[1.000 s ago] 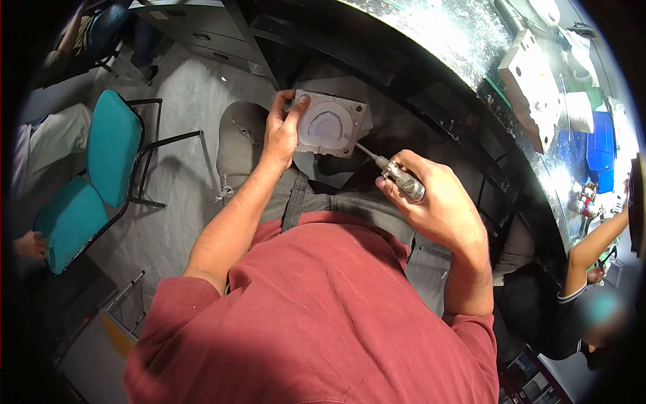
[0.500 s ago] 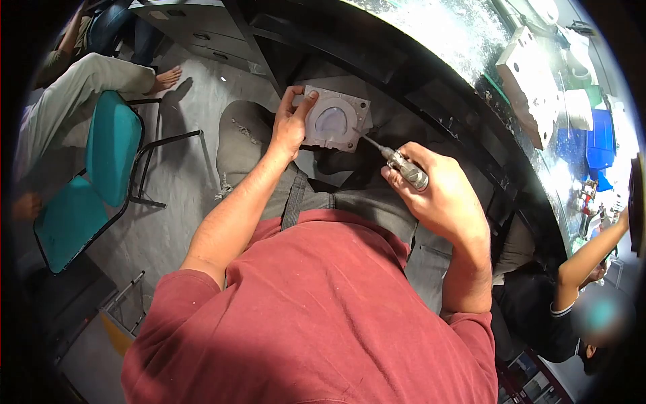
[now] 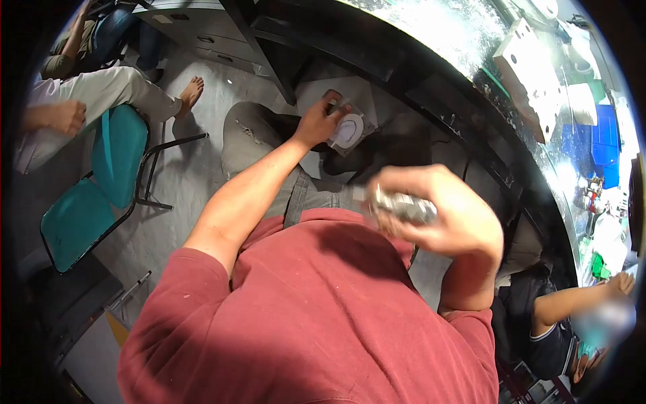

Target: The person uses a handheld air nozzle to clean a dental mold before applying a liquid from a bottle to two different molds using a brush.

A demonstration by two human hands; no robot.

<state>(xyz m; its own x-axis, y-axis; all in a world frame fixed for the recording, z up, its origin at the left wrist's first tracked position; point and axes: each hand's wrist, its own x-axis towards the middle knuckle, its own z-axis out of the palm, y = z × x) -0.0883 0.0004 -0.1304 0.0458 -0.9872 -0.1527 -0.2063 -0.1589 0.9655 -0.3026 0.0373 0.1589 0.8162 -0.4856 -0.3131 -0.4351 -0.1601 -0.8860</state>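
**Pale block [image 3: 348, 132] in left hand [image 3: 321, 123], tool [image 3: 407, 207] in right hand [image 3: 461, 209]**

Near, toward 3 o'clock, the right hand's fingers close round the blurred, mottled-grey tool. Farther, at 12 o'clock, the left hand's fingers grip the block's edge: squarish, with a whitish rounded recess.

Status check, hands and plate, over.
Left hand holding plate. Right hand gripping tool, apart from plate. Tool motion-blurred. No obstruction seen between them.

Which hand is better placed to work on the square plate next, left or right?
Probably the right: the right hand grips the tool, off to the plate's right, while the left hand is busy holding the plate.
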